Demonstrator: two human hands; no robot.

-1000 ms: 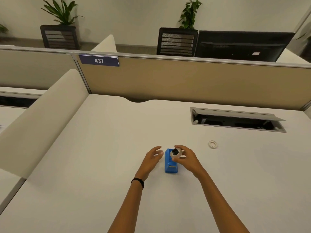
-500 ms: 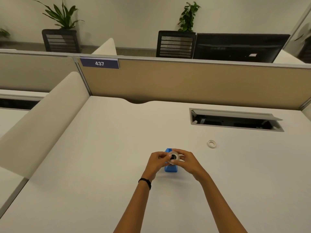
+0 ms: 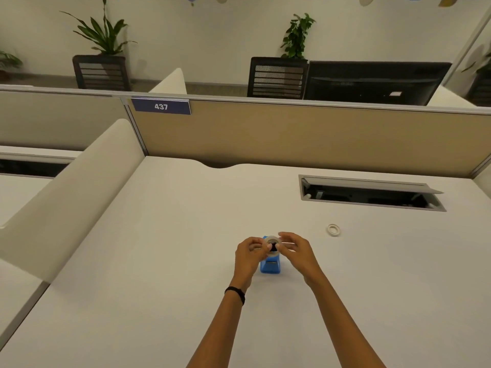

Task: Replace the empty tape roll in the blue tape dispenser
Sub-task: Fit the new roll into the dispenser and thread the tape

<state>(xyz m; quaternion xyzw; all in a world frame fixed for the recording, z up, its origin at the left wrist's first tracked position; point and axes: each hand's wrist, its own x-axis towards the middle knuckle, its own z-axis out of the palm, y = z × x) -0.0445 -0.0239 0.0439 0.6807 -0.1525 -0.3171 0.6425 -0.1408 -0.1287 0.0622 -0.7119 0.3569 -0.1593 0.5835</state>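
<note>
Tape roll point(image 3: 272, 245), a clear ring with a dark hub at its middle, is held up just above the blue tape dispenser point(image 3: 270, 266), which stands on the white worktop point(image 3: 159, 261) in front of the person. Both hands meet on the roll: the left hand point(image 3: 249, 254) pinches its left side with thumb and fingertips, and the right hand point(image 3: 297, 251) pinches its right side, the other fingers loosely curled above it. The roll hides the top of the dispenser, so whether they touch cannot be told. A black band point(image 3: 235, 294) circles the left wrist. To the right of the dispenser and well apart from it, a small white ring point(image 3: 333, 230) lies flat on the worktop. Beyond that ring, farther from the dispenser, an open cable hatch point(image 3: 369, 192) is set into the worktop.
</note>
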